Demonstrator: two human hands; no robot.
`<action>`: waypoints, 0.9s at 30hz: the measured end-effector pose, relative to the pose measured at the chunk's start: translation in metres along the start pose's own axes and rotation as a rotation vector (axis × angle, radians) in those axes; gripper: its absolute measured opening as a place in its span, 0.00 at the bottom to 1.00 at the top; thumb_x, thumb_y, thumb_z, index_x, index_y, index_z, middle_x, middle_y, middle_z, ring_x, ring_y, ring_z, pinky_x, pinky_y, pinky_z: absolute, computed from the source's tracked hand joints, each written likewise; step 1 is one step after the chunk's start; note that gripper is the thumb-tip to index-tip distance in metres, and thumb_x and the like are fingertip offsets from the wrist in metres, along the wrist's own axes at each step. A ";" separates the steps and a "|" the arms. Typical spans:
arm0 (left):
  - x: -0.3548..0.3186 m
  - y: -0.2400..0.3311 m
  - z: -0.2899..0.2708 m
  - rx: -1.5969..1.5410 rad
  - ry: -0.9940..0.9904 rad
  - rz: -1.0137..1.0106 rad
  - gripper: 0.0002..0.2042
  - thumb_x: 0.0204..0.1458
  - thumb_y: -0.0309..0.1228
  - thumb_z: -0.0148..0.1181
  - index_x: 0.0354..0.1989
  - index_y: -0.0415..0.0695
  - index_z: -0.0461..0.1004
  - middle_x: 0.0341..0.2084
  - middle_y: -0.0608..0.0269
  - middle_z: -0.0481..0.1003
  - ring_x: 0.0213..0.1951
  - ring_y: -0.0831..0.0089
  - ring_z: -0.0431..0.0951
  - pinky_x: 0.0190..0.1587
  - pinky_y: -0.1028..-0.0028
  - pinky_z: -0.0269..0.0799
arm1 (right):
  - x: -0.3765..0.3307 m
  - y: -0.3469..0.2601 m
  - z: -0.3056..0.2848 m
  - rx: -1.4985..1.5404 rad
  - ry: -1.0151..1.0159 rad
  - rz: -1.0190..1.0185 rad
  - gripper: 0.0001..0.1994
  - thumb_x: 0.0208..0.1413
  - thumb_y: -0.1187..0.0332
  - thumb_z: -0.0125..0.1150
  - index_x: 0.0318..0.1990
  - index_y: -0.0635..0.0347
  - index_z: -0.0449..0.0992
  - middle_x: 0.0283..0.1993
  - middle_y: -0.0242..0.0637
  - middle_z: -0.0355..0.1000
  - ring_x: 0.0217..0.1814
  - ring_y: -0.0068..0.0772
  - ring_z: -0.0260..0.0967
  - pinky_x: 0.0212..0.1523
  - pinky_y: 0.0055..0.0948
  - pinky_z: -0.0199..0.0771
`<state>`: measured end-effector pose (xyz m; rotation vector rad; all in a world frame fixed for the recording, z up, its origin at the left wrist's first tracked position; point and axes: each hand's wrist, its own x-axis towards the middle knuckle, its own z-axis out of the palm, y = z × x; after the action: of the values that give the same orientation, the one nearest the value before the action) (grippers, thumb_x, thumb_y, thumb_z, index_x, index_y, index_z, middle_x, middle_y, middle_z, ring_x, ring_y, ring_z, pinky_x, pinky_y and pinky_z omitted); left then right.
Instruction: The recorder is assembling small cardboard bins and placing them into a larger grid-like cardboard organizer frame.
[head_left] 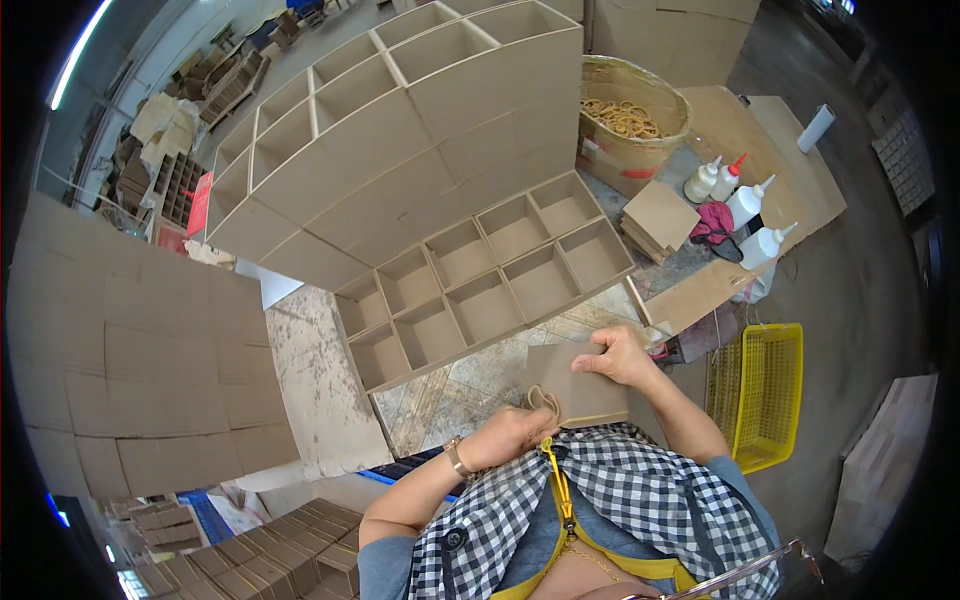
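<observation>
Close to my body is a flat tan cardboard panel (590,402), tilted up against my checked apron. My right hand (618,358) grips its upper right edge, thumb on the face and fingers curled over. At the lower left corner my left hand (512,434) is closed, and a loop of tan cord (543,397) comes out by its fingers onto the panel; the fingertips are partly hidden. Just beyond both hands lies a cardboard tray divided into several square compartments (490,268).
Behind the tray rises a tall stack of similar divided trays (410,130). A tub (650,145) of tan cord loops, stacked cardboard squares (660,215) and several glue bottles (745,205) stand at the right. Near the table's right side is a yellow basket (770,395); stacked cardboard (150,350) fills the left.
</observation>
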<state>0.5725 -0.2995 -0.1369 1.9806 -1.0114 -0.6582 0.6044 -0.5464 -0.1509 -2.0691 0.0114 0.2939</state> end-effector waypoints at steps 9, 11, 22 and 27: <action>0.040 -0.010 -0.060 -0.222 0.020 -0.064 0.04 0.46 0.25 0.57 0.30 0.43 0.70 0.18 0.64 0.72 0.23 0.77 0.73 0.29 0.77 0.70 | -0.027 0.087 -0.136 0.732 0.762 0.042 0.12 0.53 0.61 0.57 0.23 0.58 0.70 0.22 0.27 0.68 0.23 0.18 0.65 0.22 0.23 0.65; 0.090 -0.003 -0.104 -0.031 0.124 -0.196 0.03 0.48 0.25 0.56 0.31 0.43 0.71 0.22 0.62 0.74 0.24 0.77 0.75 0.27 0.78 0.70 | -0.048 0.101 -0.136 0.372 0.645 0.124 0.14 0.49 0.61 0.61 0.20 0.58 0.68 0.19 0.28 0.67 0.21 0.21 0.64 0.20 0.26 0.64; 0.466 0.017 -0.201 0.611 0.611 0.082 0.13 0.46 0.35 0.58 0.39 0.45 0.69 0.30 0.47 0.74 0.34 0.50 0.75 0.38 0.57 0.71 | -0.028 0.142 -0.063 -0.716 0.745 -0.072 0.10 0.45 0.62 0.59 0.25 0.57 0.69 0.25 0.36 0.65 0.30 0.41 0.64 0.30 0.36 0.62; 0.525 -0.067 -0.174 0.477 0.500 0.120 0.22 0.44 0.35 0.58 0.50 0.47 0.67 0.41 0.43 0.71 0.43 0.50 0.72 0.48 0.60 0.67 | -0.005 0.148 -0.059 -0.697 0.834 -0.068 0.09 0.41 0.66 0.63 0.28 0.58 0.71 0.26 0.36 0.65 0.33 0.40 0.63 0.38 0.38 0.60</action>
<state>1.0132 -0.6403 -0.1435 2.2998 -1.0175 0.1704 0.5923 -0.6715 -0.2497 -2.7254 0.3894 -0.7200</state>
